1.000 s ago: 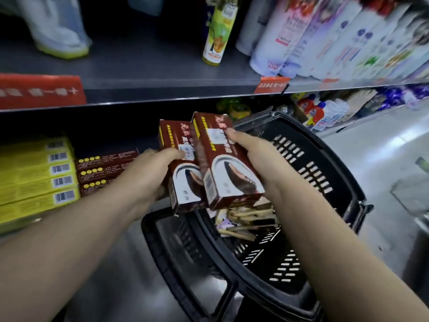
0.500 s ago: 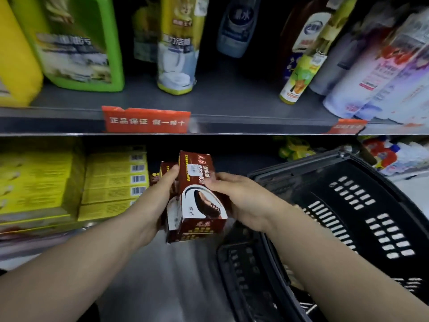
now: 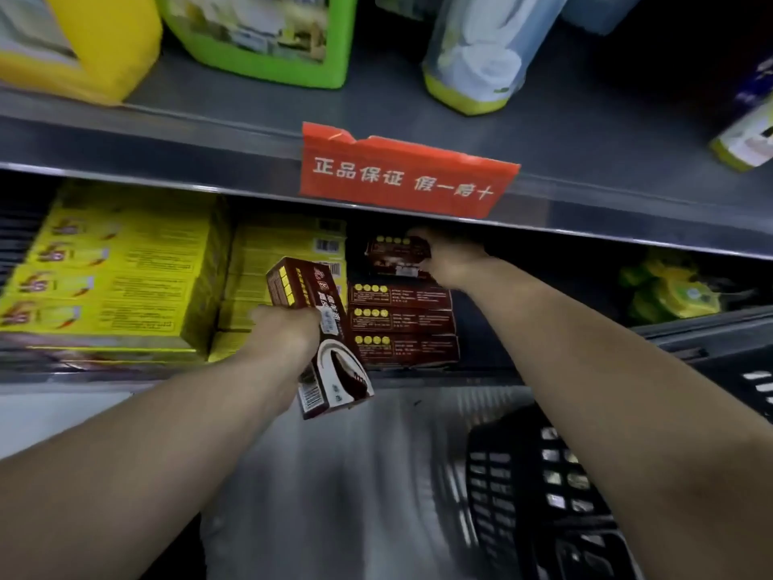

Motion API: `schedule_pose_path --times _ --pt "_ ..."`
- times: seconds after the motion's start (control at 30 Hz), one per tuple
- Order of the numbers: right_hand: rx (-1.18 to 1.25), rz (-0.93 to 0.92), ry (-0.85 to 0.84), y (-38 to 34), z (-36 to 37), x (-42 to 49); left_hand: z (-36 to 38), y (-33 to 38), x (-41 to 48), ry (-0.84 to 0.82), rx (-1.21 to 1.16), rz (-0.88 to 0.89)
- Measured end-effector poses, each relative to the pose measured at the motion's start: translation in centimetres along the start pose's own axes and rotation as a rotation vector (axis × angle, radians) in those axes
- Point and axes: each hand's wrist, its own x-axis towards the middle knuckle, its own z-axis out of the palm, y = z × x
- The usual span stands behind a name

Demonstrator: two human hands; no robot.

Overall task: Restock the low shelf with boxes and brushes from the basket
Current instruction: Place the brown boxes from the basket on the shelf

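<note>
**Mia:** What is the left hand point(image 3: 288, 332) doing?

**Tom:** It grips a brown box point(image 3: 339, 370). Its fingers are curled round the middle of the box. The box is tilted, with its top end leaning to the left. It is out in front of the low shelf point(image 3: 493, 380), not on it.

**Mia:** And the right hand point(image 3: 449, 261)?

**Tom:** It reaches in under the upper shelf point(image 3: 209, 131). It holds a second brown box point(image 3: 397, 255) by the right end, with the thumb on top. That box is just over a pile of 3 brown boxes point(image 3: 401, 324) on the low shelf. I cannot tell if it touches the pile.

**Mia:** What is next to the pile?

**Tom:** A small stack of yellow boxes point(image 3: 284, 253) stands just beside it on the left. A big stack of yellow boxes point(image 3: 117, 270) is farther left. Well apart on the right are some green and yellow things point(image 3: 669, 290), too blurry to name.

**Mia:** Where is the basket point(image 3: 523, 496)?

**Tom:** It is black and sits low on the right, under the right arm. The inside is too blurry to see.

**Mia:** What is up top?

**Tom:** A red sign point(image 3: 401, 173) with white writing hangs on the front of the upper shelf. A yellow jug point(image 3: 83, 43), a green jug point(image 3: 259, 35) and a bottle point(image 3: 481, 56) with a yellow bottom stand on that shelf.
</note>
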Motion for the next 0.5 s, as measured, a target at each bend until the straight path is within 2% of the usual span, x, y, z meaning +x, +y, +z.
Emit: schedule_pose_path --times 0.13,0.3,0.5 --pt "-0.001 -0.05 -0.166 0.1 2.1 1.8 0.0 0.4 0.2 0.001 -0.016 -0.012" --pt "0.132 -0.098 -0.251 0.4 3.4 2.3 0.9 0.7 -0.2 -0.035 -0.034 -0.01" --pt "-0.017 -0.089 -0.295 -0.6 2.5 1.6 1.5 1.1 0.0 -0.02 -0.105 0.017"
